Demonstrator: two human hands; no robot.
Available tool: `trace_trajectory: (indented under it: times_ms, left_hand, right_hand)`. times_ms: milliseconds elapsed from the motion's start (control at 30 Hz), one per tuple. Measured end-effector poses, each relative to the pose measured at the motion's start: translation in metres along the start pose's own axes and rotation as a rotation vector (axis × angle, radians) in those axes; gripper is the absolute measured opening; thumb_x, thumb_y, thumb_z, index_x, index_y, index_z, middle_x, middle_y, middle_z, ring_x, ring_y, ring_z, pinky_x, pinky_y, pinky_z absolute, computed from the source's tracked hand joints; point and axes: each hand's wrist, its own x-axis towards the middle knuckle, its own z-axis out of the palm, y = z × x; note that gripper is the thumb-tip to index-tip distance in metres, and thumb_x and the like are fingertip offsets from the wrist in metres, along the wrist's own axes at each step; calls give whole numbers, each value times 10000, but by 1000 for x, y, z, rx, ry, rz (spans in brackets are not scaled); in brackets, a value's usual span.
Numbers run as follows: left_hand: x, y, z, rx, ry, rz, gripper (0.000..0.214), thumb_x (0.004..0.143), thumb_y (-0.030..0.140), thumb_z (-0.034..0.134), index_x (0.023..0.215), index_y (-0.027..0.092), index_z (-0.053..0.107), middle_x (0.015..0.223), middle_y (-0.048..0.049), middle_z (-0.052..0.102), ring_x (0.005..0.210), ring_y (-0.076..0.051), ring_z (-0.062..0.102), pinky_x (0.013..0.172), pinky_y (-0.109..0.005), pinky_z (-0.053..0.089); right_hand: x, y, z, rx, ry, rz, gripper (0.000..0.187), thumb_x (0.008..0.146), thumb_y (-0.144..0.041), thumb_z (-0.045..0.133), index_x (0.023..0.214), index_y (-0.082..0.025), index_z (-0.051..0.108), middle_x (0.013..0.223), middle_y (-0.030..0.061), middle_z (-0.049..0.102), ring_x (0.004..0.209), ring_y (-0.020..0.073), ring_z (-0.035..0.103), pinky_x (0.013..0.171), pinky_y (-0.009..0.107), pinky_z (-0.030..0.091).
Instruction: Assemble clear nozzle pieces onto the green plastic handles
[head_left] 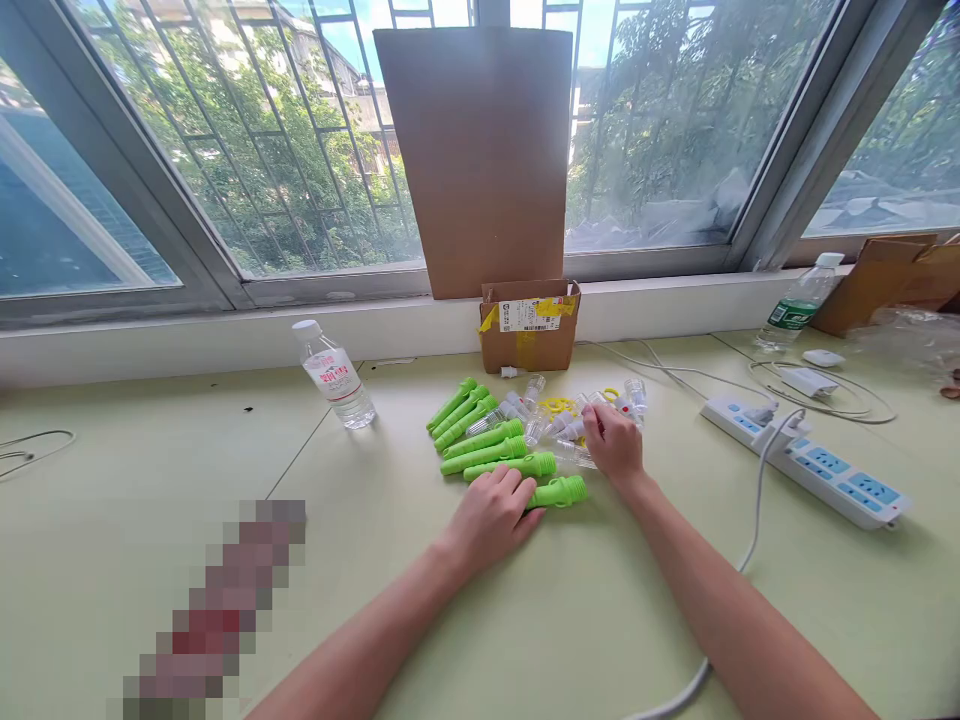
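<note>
Several bright green plastic tubes [484,450] with threaded ends lie side by side on the table. My left hand [491,515] rests at the near end of the row, its thumb and fingers around the nearest green tube [562,491]; its palm hides the rest of that tube. Among the small parts to the right is my right hand [616,445], its fingers curled closed; whatever they hold is hidden. Around it lie clear plastic caps [635,392], white pieces [515,405] and yellow rings [556,405].
Behind the parts stands a small cardboard box [529,345], with a tall cardboard sheet [491,160] against the window. A water bottle [337,385] is at left, another bottle [799,305] at far right. A power strip [810,465] with a white cable [759,510] lies right of my arm.
</note>
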Motion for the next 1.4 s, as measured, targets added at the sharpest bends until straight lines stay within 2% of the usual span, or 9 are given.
trace_trajectory:
  times_ms: [100,333,500,600,767,967,1167,1400]
  left_hand:
    - [0,0,0,-7,-7,-23,196,893,365,476,871,185,549,822,-50,577,766,-204,551,631,-317,420]
    - [0,0,1,-23,-3,-45,196,891,362,475,836,185,540,815,-51,580,758,-200,558,630,-315,428]
    - [-1,-1,2,-36,-1,-55,191,897,350,465,878,181,552,829,-57,589,772,-205,563,633,-321,432]
    - [-1,-1,2,-48,-2,-64,182,894,342,471,889,179,554,835,-60,598,780,-210,569,640,-321,435]
    - [-1,0,0,-60,6,-90,169,891,325,471,880,175,548,828,-65,605,757,-212,575,616,-320,435]
    - [-1,-2,0,-63,13,-120,155,884,311,479,912,173,545,838,-70,614,763,-217,584,627,-321,446]
    - [-1,-2,1,-60,17,-127,152,886,304,477,915,170,543,844,-72,615,775,-221,587,640,-323,448]
    - [0,0,0,-55,12,-130,157,889,309,472,906,169,540,834,-66,615,757,-217,581,631,-324,439]
  right_hand:
    - [-2,0,2,-4,-41,-12,384,927,-323,343,588,-203,476,576,4,527,525,140,434,507,258,236]
    - [-2,-4,4,-63,-107,-56,362,922,-342,357,631,-195,514,621,11,571,542,137,453,513,259,224]
    - [1,-9,-5,-143,-132,-78,331,925,-332,376,705,-197,585,670,11,618,556,135,484,519,266,222]
    - [6,-11,-14,-243,-123,-44,323,923,-321,385,724,-195,605,698,22,638,558,139,505,517,268,218]
    - [10,-10,-21,-340,-277,-7,277,896,-300,434,724,-200,627,692,46,656,580,165,557,514,268,227]
    - [6,-4,-14,-221,-392,34,245,859,-318,489,695,-217,640,667,41,660,604,178,576,495,262,272]
    - [7,1,-14,-75,-428,84,125,717,-319,616,638,-222,627,652,-16,654,608,143,567,477,226,296]
    - [9,3,-16,-46,-483,124,97,695,-282,610,630,-215,638,664,-17,660,610,142,569,478,227,304]
